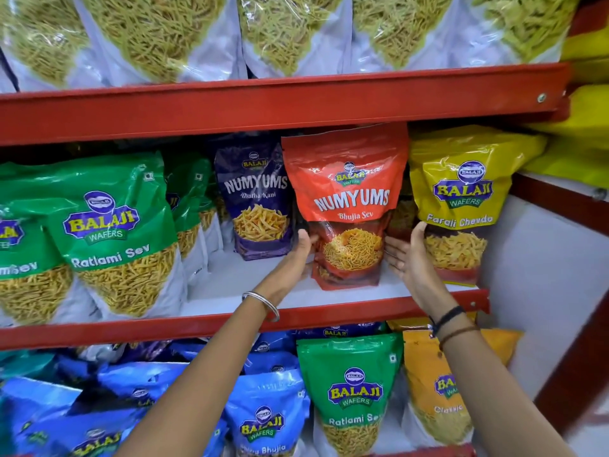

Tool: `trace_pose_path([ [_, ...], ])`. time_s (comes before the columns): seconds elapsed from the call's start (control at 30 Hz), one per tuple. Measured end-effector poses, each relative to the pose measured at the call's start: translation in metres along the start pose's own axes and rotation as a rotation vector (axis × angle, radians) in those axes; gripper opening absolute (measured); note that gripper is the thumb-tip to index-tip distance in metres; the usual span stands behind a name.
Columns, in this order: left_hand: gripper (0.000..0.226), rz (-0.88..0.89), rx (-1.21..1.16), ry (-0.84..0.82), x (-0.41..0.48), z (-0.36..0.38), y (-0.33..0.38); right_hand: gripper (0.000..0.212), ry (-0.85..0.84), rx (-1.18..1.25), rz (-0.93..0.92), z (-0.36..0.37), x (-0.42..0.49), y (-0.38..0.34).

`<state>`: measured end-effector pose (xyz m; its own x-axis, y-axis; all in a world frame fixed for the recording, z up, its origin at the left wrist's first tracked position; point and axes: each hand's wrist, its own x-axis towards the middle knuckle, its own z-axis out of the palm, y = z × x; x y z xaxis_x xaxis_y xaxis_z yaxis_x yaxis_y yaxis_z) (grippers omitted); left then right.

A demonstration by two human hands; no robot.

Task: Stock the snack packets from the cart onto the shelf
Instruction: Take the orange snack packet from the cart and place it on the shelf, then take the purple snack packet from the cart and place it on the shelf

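A red Numyums Bhujia Sev packet (pixel 346 199) stands upright on the white middle shelf (pixel 237 278), between a purple Numyums packet (pixel 257 199) and a yellow Farali Chevdo packet (pixel 461 199). My left hand (pixel 298 255) holds the red packet's lower left edge, thumb on the front. On the other side, my right hand (pixel 407 255) has its palm turned to the packet's lower right edge and its fingers spread; the thumb rests by the yellow packet. The cart is out of view.
Green Ratlami Sev packets (pixel 108 232) fill the left of the middle shelf. The red upper shelf rail (pixel 280 103) hangs just above the red packet's top. Blue, green and orange packets crowd the lower shelf (pixel 352 390). A white side wall (pixel 543 275) closes the right.
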<state>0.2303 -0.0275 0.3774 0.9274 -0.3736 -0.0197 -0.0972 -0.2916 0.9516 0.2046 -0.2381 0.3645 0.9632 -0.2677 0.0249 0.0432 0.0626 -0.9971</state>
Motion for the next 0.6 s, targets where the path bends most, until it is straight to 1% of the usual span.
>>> trace_pose_path([
  [0.07,0.091,-0.006,0.012,-0.014,-0.007,0.000,0.001,0.088,0.004,-0.032,0.020,-0.009,-0.005,0.000],
  [0.17,0.075,0.001,0.032,-0.037,-0.019,0.001,0.004,0.099,-0.043,-0.076,0.018,-0.023,-0.016,0.000],
  [0.2,0.075,0.003,0.044,-0.042,-0.023,0.001,0.004,0.103,-0.058,-0.091,0.011,-0.026,-0.020,-0.001],
  [0.27,0.086,0.016,0.066,-0.054,-0.032,0.002,0.008,0.104,-0.063,-0.119,0.010,-0.034,-0.027,-0.002],
  [0.33,0.093,0.024,0.084,-0.062,-0.037,0.003,0.010,0.099,-0.086,-0.119,0.023,-0.037,-0.033,-0.005],
  [0.43,0.089,0.039,0.105,-0.048,-0.045,0.004,0.008,0.097,-0.117,-0.087,0.049,-0.036,-0.042,-0.005],
  [0.5,0.087,0.105,0.144,0.010,-0.058,0.010,0.002,0.092,-0.076,-0.062,-0.004,-0.029,-0.056,0.000],
  [0.53,0.083,0.144,0.144,0.057,-0.069,0.014,-0.003,0.088,-0.034,-0.059,-0.055,-0.025,-0.065,0.004],
  [0.57,0.073,0.182,0.127,0.104,-0.083,0.018,-0.008,0.080,0.013,-0.056,-0.112,-0.020,-0.077,0.009],
  [0.6,0.060,0.232,0.104,0.148,-0.099,0.021,-0.016,0.068,0.052,-0.042,-0.163,-0.015,-0.091,0.016],
])
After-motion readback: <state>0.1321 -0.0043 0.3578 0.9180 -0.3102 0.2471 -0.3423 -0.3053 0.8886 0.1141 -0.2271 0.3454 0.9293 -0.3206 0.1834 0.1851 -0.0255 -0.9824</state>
